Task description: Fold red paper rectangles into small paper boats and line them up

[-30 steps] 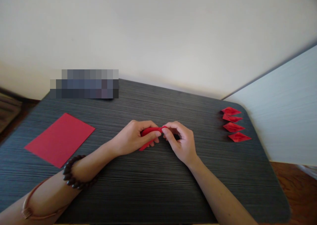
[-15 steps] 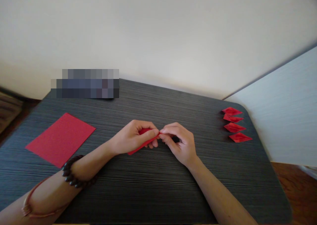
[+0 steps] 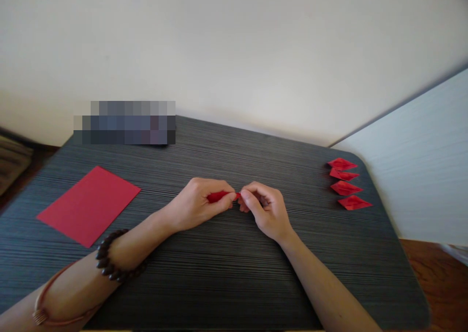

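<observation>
A piece of folded red paper [image 3: 217, 196] is held between both hands above the middle of the table. My left hand [image 3: 204, 200] is closed round it, thumb on top, and covers much of it. My right hand [image 3: 266, 207] pinches its right end between thumb and fingers, close to the left fingertips. The paper's full shape is hidden by the fingers. Several folded red paper boats [image 3: 346, 188] stand in a column at the table's right side. Flat red paper [image 3: 89, 205] lies to the left, beyond my left forearm.
The dark, wood-grained table [image 3: 219, 278] has rounded corners and backs onto a pale wall [image 3: 234, 54]. A blurred-out object [image 3: 127, 125] sits at its far left. A light panel [image 3: 413, 171] stands along the right side.
The folded paper has turned in my hands, and its lower left edge no longer shows below my left hand. My right thumb has shifted up over its end.
</observation>
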`<act>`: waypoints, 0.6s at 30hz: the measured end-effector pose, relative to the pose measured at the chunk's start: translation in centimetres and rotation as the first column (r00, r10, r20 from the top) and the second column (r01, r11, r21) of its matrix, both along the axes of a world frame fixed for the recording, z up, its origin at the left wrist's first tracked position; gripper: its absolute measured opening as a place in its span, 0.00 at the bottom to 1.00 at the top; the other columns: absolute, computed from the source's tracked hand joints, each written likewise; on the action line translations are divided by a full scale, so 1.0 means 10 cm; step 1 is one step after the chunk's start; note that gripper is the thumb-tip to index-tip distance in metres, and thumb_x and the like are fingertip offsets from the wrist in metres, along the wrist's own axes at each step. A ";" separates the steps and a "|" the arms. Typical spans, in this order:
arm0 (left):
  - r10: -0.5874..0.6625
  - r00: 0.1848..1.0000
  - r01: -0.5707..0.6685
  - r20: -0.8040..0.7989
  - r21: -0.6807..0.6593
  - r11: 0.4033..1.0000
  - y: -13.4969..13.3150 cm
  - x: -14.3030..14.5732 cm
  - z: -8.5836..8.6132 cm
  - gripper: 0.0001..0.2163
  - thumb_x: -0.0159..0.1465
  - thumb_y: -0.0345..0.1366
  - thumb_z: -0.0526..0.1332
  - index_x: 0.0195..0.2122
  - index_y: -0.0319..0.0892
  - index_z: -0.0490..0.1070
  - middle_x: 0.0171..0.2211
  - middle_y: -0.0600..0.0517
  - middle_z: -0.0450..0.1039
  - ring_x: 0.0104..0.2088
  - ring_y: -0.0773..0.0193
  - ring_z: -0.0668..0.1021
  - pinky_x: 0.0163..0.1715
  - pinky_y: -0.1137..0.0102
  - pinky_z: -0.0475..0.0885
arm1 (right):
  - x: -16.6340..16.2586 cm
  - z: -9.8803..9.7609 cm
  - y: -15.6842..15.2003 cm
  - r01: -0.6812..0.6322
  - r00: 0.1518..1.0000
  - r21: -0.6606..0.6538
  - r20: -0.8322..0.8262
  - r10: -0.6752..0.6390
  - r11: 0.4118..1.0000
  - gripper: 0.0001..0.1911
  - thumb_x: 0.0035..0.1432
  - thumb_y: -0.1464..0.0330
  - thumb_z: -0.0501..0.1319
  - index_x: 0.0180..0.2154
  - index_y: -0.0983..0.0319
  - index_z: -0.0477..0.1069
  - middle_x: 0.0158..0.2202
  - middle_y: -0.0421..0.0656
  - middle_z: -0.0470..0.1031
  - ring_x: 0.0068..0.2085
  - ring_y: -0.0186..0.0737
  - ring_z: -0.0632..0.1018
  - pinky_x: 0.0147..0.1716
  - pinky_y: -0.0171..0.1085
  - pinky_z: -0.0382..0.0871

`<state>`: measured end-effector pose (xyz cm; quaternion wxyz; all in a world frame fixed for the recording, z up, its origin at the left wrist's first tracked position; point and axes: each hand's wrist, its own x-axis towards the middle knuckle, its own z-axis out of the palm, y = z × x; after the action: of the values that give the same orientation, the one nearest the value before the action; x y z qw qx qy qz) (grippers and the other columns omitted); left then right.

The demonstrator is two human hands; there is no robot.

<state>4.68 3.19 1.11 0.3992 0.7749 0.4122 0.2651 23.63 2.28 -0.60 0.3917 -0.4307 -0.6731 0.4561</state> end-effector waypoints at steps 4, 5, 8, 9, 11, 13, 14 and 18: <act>0.049 0.999 -0.050 -0.011 -0.013 0.999 0.00 0.00 -0.01 0.08 0.64 0.36 0.56 0.35 0.41 0.74 0.30 0.55 0.77 0.30 0.70 0.76 0.33 0.76 0.68 | 0.00 0.01 0.01 -0.006 1.000 -0.029 -0.001 0.006 1.000 0.08 0.59 0.65 0.58 0.29 0.62 0.70 0.22 0.38 0.71 0.24 0.31 0.73 0.25 0.32 0.67; 0.061 0.998 -0.062 -0.012 -0.030 0.998 0.00 0.00 0.00 0.08 0.64 0.36 0.56 0.35 0.41 0.74 0.30 0.55 0.77 0.29 0.70 0.76 0.33 0.76 0.68 | 0.00 0.01 0.01 -0.004 1.000 -0.028 0.006 0.004 1.000 0.08 0.59 0.66 0.58 0.30 0.62 0.70 0.23 0.38 0.71 0.24 0.31 0.72 0.25 0.32 0.67; 0.068 0.998 -0.068 -0.005 -0.091 0.994 0.01 0.00 0.01 0.08 0.63 0.36 0.56 0.34 0.40 0.74 0.30 0.54 0.76 0.28 0.69 0.76 0.31 0.76 0.69 | 0.01 0.00 0.01 0.000 1.000 -0.030 0.024 0.001 1.000 0.07 0.58 0.66 0.59 0.29 0.62 0.71 0.23 0.38 0.72 0.23 0.31 0.72 0.25 0.32 0.67; 0.065 0.998 -0.064 0.002 -0.113 0.991 0.01 0.00 0.02 0.08 0.63 0.37 0.56 0.34 0.40 0.73 0.29 0.54 0.76 0.28 0.69 0.76 0.31 0.76 0.69 | 0.01 0.00 0.01 -0.002 1.000 -0.031 0.028 0.002 1.000 0.07 0.58 0.66 0.59 0.29 0.62 0.71 0.23 0.38 0.72 0.24 0.31 0.73 0.25 0.32 0.67; 0.057 0.998 -0.053 0.019 -0.161 0.986 0.01 0.00 0.03 0.09 0.64 0.37 0.56 0.32 0.40 0.73 0.27 0.55 0.76 0.27 0.70 0.75 0.30 0.76 0.69 | 0.01 -0.01 0.01 -0.003 0.999 -0.031 0.035 0.004 1.000 0.07 0.57 0.66 0.60 0.29 0.62 0.71 0.23 0.38 0.72 0.24 0.31 0.73 0.25 0.32 0.67; 0.050 0.998 -0.043 0.029 -0.207 0.977 0.01 0.00 0.03 0.09 0.64 0.37 0.55 0.31 0.40 0.72 0.26 0.54 0.75 0.26 0.70 0.75 0.30 0.76 0.69 | 0.01 -0.03 0.01 -0.002 0.999 -0.030 0.043 0.003 1.000 0.07 0.57 0.66 0.60 0.29 0.62 0.71 0.24 0.38 0.73 0.24 0.31 0.73 0.24 0.31 0.67; 0.049 0.998 -0.040 0.032 -0.227 0.973 0.01 0.00 0.03 0.09 0.64 0.37 0.55 0.31 0.40 0.72 0.26 0.54 0.75 0.26 0.69 0.75 0.29 0.76 0.69 | 0.02 -0.03 0.01 0.000 0.999 -0.030 0.047 0.002 1.000 0.07 0.57 0.66 0.60 0.29 0.62 0.71 0.24 0.38 0.73 0.24 0.31 0.73 0.24 0.31 0.67; 0.075 0.997 -0.064 0.030 -0.266 0.962 0.02 -0.01 0.01 0.09 0.63 0.39 0.56 0.33 0.40 0.72 0.27 0.55 0.75 0.26 0.69 0.75 0.29 0.75 0.68 | 0.01 -0.05 0.01 -0.009 0.998 -0.013 0.068 0.010 1.000 0.06 0.56 0.66 0.61 0.28 0.61 0.72 0.23 0.38 0.73 0.23 0.30 0.72 0.24 0.31 0.66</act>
<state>4.59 3.37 1.20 0.4976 0.6943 0.4629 0.2367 23.77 2.38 -1.05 0.3633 -0.4453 -0.6852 0.4474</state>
